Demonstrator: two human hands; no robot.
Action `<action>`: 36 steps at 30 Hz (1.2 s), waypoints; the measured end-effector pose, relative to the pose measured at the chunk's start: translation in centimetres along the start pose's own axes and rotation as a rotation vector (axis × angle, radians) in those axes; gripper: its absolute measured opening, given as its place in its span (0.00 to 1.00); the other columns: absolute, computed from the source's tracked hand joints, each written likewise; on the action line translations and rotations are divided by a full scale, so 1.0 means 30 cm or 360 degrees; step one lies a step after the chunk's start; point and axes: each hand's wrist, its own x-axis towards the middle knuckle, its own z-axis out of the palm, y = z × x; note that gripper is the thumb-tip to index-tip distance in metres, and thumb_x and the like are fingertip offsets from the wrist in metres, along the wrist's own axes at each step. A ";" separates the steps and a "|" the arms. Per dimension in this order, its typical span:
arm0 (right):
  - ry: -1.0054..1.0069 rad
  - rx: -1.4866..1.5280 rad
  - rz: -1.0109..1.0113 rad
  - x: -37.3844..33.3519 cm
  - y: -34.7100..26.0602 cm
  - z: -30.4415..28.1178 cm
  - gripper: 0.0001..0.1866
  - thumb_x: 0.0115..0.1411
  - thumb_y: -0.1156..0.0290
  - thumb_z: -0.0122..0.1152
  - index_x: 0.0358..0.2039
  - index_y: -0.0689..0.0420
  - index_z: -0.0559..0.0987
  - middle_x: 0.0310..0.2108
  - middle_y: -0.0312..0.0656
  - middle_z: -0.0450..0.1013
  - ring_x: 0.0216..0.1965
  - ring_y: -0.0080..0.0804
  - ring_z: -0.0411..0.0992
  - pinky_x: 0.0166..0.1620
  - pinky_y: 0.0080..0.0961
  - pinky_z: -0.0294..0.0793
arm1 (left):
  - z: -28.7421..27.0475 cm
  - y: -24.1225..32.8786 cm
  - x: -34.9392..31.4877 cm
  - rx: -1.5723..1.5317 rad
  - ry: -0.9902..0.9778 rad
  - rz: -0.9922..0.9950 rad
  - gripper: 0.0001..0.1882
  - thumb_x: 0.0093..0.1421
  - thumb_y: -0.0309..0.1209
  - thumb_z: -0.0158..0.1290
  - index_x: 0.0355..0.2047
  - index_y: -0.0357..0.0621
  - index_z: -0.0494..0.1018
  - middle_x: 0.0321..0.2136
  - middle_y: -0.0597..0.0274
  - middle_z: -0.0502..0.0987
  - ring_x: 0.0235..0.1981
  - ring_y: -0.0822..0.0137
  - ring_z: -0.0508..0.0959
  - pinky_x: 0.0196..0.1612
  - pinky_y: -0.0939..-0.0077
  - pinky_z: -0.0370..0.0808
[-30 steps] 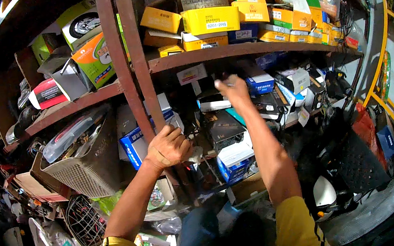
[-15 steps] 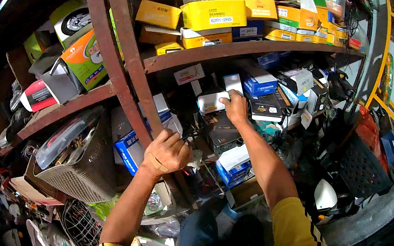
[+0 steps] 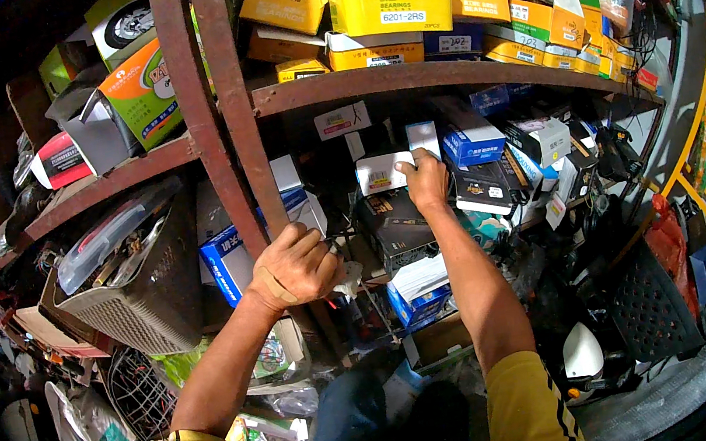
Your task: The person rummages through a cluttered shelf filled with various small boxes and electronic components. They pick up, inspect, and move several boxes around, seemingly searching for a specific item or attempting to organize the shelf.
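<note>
My right hand [image 3: 427, 180] reaches onto the lower shelf and is closed on a small white box [image 3: 380, 174] with a printed label, the thumb lying across its right end. Beneath the white box sits a dark carton [image 3: 393, 223]. A blue-and-white box [image 3: 474, 146] is just right of my right hand. My left hand [image 3: 299, 267], with a plaster on its back, is a fist in front of the brown metal post [image 3: 249, 145]. A small pale thing [image 3: 349, 279] shows beside its fingers; what the fist holds, if anything, is hidden.
Yellow boxes [image 3: 388, 6] crowd the shelf above a brown metal edge [image 3: 441, 77]. At left stands a grey basket [image 3: 140, 313] full of parts. Below my hands is a blue box [image 3: 421, 305] with white papers. A black perforated crate [image 3: 654, 302] leans at right.
The view has shifted slightly, and the white box sits a little higher in it. Both hands keep much the same pose, the right one still on the white box.
</note>
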 end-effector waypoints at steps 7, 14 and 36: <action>-0.0007 0.0056 0.0009 0.001 0.008 0.008 0.17 0.54 0.65 0.77 0.36 0.64 0.82 0.37 0.62 0.79 0.41 0.64 0.78 0.44 0.51 0.76 | 0.023 -0.003 -0.012 0.0032 0.0045 0.0020 0.15 0.43 0.33 0.67 0.18 0.50 0.69 0.18 0.68 0.69 0.26 0.65 0.73 0.40 0.68 0.71; 0.0012 0.0055 -0.0004 -0.004 0.007 0.006 0.17 0.54 0.66 0.77 0.36 0.64 0.82 0.36 0.60 0.79 0.40 0.63 0.78 0.44 0.51 0.75 | 0.022 -0.003 -0.015 0.0024 0.0019 0.0022 0.14 0.42 0.34 0.66 0.18 0.50 0.69 0.18 0.68 0.69 0.27 0.65 0.73 0.40 0.68 0.71; 0.0072 0.0097 -0.0056 -0.013 0.015 0.016 0.16 0.53 0.66 0.77 0.35 0.64 0.81 0.34 0.58 0.79 0.38 0.62 0.78 0.42 0.51 0.75 | 0.001 0.001 -0.006 0.0014 -0.0028 -0.0005 0.12 0.46 0.32 0.66 0.17 0.48 0.71 0.19 0.66 0.74 0.29 0.66 0.75 0.41 0.70 0.70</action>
